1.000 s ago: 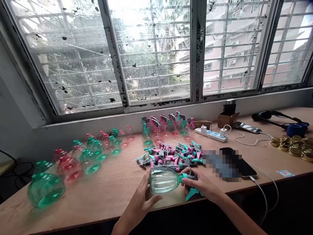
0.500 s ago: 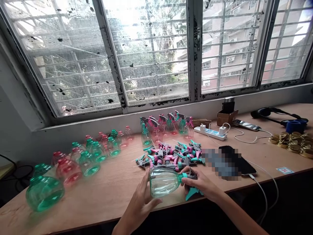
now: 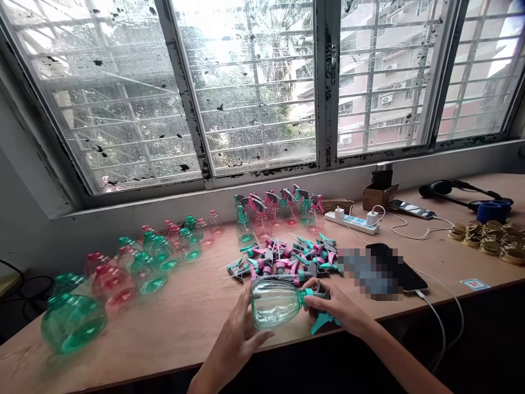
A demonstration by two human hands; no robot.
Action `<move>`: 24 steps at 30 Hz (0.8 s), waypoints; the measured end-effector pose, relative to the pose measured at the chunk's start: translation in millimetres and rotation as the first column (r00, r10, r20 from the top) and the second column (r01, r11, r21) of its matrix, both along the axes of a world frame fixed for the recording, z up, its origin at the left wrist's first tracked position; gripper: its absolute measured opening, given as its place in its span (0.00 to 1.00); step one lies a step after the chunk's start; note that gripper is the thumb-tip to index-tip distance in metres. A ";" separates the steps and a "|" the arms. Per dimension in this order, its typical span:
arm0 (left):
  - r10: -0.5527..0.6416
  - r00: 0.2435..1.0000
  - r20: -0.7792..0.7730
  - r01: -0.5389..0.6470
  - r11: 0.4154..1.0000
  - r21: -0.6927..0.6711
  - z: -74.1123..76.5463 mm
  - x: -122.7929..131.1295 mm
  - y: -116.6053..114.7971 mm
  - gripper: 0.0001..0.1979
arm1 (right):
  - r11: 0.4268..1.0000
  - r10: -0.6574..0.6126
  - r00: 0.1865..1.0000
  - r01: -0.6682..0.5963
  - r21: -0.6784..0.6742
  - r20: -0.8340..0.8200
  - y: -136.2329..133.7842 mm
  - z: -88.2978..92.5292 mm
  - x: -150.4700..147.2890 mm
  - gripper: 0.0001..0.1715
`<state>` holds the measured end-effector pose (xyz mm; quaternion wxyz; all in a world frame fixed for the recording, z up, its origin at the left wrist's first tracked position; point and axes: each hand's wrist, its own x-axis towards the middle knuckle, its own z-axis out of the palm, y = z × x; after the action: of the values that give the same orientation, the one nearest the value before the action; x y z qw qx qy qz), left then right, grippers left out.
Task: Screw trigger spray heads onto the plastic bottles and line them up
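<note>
A clear green spray bottle (image 3: 274,303) lies sideways between my hands, above the table's front edge. My left hand (image 3: 240,331) is wrapped round its base end. At the neck, my right hand (image 3: 334,306) grips the teal collar and grey-and-teal trigger head (image 3: 322,322), which sits on the bottle's mouth. How far the collar is screwed on I cannot tell. Just behind the bottle lies a pile of loose pink, teal and grey trigger sprayers (image 3: 287,257) with thin tubes.
Green and red open-necked bottles (image 3: 74,323) stand in rows at the left. Several bottles with spray heads (image 3: 274,210) stand by the wall. To the right are a phone (image 3: 394,268) with a cable, a power strip (image 3: 355,221), headphones (image 3: 463,194) and gold rings (image 3: 488,238).
Almost nothing differs. Both hands keep their grip on the spray bottle, and the view has shifted very slightly.
</note>
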<state>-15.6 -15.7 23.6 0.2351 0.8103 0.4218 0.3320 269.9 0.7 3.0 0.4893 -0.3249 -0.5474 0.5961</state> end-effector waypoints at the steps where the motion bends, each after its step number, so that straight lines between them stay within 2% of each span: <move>1: -0.009 1.000 0.013 0.009 1.000 -0.020 0.5 0.1 -0.1 0.47 | 1.000 -0.002 1.000 0.002 -0.003 0.000 -0.3 0.5 -0.1 0.24; 3: -0.029 0.999 0.045 0.031 0.999 -0.041 -0.2 0.3 -0.4 0.46 | 1.000 0.001 1.000 -0.001 -0.008 0.000 -0.9 1.1 -0.2 0.25; 7: -0.060 0.995 0.076 0.059 0.998 0.016 -9.7 -1.5 2.4 0.39 | 1.000 0.008 1.000 -0.008 -0.008 0.004 -1.2 0.1 -0.5 0.24; 10: -0.049 0.997 0.061 0.048 0.999 0.017 -16.5 -4.2 6.6 0.47 | 1.000 0.014 1.000 -0.014 0.002 0.004 -0.4 -1.4 -0.9 0.24; 13: -0.021 1.000 0.003 0.021 0.999 0.048 -15.8 -5.6 8.1 0.54 | 1.000 0.018 1.000 -0.019 0.011 0.010 0.8 -2.3 -0.8 0.24; 18: -0.044 0.997 0.064 0.045 0.999 -0.022 -6.9 -1.7 2.9 0.47 | 1.000 0.021 1.000 -0.021 0.010 -0.003 1.3 -1.2 -0.6 0.23; 24: -0.067 0.989 0.132 0.068 0.998 -0.004 -11.4 0.6 3.5 0.43 | 0.999 0.018 1.000 -0.018 -0.034 0.000 -0.1 -2.0 -3.7 0.26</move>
<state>-15.0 -12.2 12.2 0.2769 0.7995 0.3790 0.3749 266.2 0.6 1.0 0.4782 -0.3283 -0.5400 0.6099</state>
